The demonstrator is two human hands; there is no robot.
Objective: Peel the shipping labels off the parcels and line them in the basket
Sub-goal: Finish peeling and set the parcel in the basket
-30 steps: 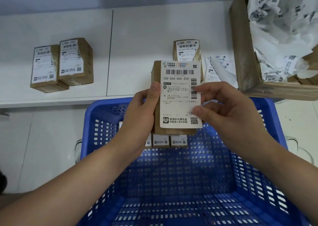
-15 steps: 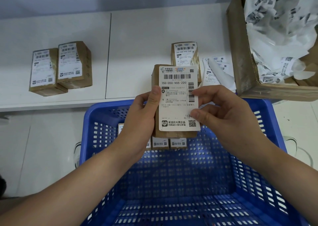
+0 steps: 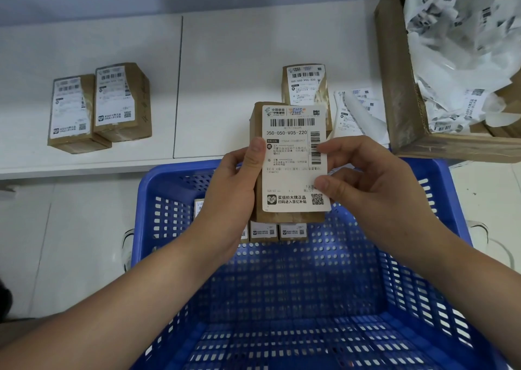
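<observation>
white bench (image 3: 225, 68) against a pale wall, blue basket (image 3: 439, 189) just below it. my left hand (image 3: 234, 189) grips a brown parcel (image 3: 284, 217) upright over the basket's far end. my right hand (image 3: 375, 189) pinches the right edge of its shipping label (image 3: 293, 155). a row of parcels (image 3: 279, 231) stands inside the basket against the far wall. two labelled parcels (image 3: 98, 107) sit left on the bench, one more (image 3: 306, 87) behind mine. cardboard box (image 3: 394, 87) of crumpled labels at right.
</observation>
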